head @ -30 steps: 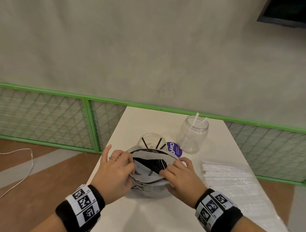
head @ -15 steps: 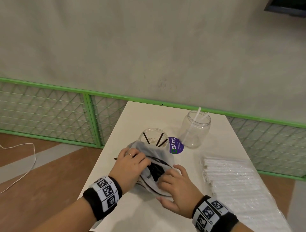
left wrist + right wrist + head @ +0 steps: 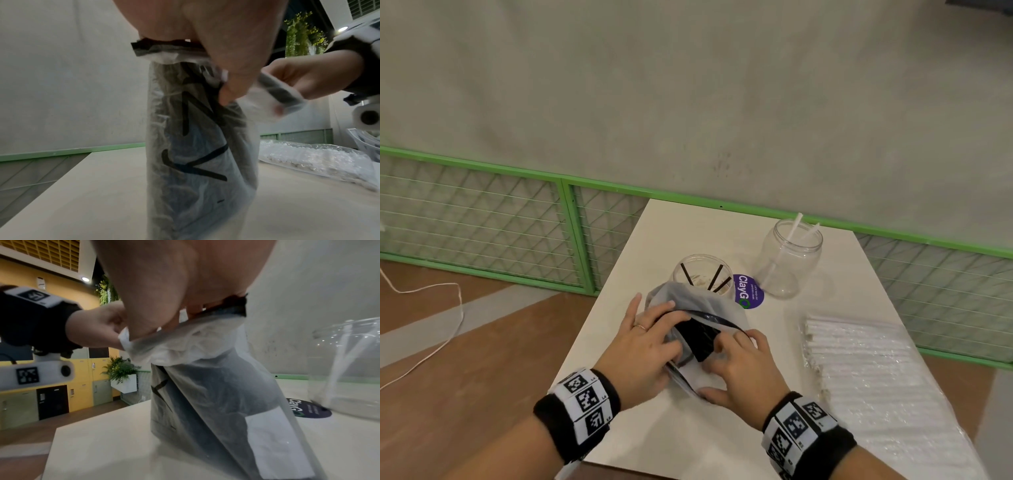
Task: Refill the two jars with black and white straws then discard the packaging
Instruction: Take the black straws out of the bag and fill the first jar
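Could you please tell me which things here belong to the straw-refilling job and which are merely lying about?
Part of the job:
- translucent plastic bag of black straws, gripped by left hand and right hand
- clear jar with black straws
- clear jar with white straws
- clear-wrapped pack of white straws

Lying about:
- round purple sticker
- white cord on the floor

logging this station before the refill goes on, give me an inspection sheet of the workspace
surface: white table, bare near the front edge
job's things: bag of black straws upright, mouth open; jar with black straws behind it; jar with white straws far right; sealed pack of white straws lying at right
clutter: purple sticker between the jars
hands: left hand and right hand both grip the bag's rim
cables: white cord on the floor, left
surroundings: green mesh fence, grey wall
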Available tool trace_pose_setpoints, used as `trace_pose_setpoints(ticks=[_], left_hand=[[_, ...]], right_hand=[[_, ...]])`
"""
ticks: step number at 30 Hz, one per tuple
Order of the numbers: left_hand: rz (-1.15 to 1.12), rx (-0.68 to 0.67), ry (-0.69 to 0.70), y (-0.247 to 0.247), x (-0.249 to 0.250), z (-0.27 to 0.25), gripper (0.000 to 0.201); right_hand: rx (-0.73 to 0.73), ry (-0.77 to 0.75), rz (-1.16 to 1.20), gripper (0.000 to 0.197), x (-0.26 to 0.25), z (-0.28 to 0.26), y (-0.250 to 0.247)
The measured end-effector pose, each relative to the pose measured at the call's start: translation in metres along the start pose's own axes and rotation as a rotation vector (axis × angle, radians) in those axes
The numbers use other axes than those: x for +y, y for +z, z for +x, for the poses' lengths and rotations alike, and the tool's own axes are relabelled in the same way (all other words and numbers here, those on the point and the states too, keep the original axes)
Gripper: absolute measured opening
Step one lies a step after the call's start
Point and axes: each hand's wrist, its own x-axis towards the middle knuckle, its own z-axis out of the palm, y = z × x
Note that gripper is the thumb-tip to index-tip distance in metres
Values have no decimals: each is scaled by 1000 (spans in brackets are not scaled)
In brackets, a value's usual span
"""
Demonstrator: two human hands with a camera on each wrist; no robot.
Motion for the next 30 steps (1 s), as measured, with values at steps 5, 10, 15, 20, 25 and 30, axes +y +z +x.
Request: trace_pose_setpoints(ticks=[5,10,15,20,25,30], left_hand=[[-33,-1,-84,-12,10,-18,23],[-344,393,-636,-15,23,-16,41],[-666,308,-1047,-16,28,-20,67],[-1152,-98,-1182,-22,23,-15,66],[-1480,-276,-1203,-19,41,-3,39],[-1585,-172,-1099,-2,43,-2,36]], right_hand=[[3,29,-55,39,0,-6,9],[130,-39,10,26,1,-11,7],[397,-41,60,42,6,-12,-7],[77,77,138,82,6,1,-14],[-6,67,318,95,-3,2,0],[20,50,457,83,-9,5,0]])
